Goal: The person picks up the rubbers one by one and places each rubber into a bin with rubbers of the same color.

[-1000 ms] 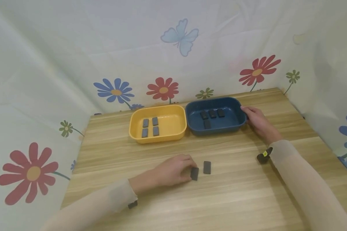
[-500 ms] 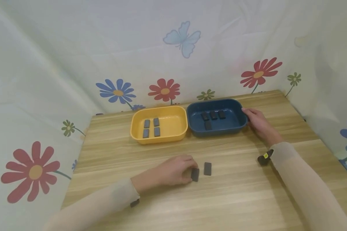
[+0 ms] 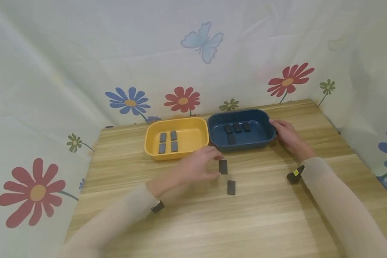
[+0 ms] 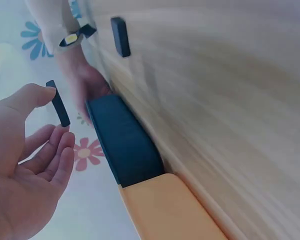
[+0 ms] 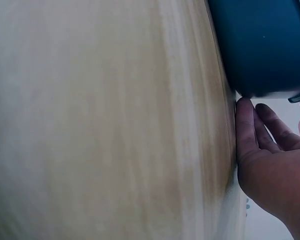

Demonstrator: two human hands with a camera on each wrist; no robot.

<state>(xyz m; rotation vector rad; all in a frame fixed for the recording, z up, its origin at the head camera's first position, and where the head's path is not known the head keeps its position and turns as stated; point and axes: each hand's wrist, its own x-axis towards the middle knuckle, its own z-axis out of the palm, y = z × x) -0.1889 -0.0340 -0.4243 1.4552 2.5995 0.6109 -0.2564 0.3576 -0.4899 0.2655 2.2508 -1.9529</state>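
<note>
My left hand [image 3: 196, 167] pinches a small dark rectangular block [image 3: 223, 167] between thumb and fingertips. In the left wrist view this block [image 4: 59, 106] is raised off the wooden table, edge-on, with the thumb at one end and a fingertip at the other. Another block [image 3: 231, 187] lies flat on the table just below it in the head view. My right hand [image 3: 289, 139] grips the right end of the blue tray [image 3: 245, 146]. In the right wrist view its fingers [image 5: 246, 127] reach the tray's base, and the thumb is mostly out of frame at the rim.
The yellow tray [image 3: 193, 154] stands against the blue one's left side, with several grey blocks [image 3: 174, 146] in two columns. Several dark blocks [image 3: 237, 127] lie inside the blue tray. A flower-printed curtain [image 3: 142, 53] rises behind the wooden table [image 3: 261, 222].
My left hand has lifted the block from the table and carried it toward the trays. The right hand stays at the blue tray's end.
</note>
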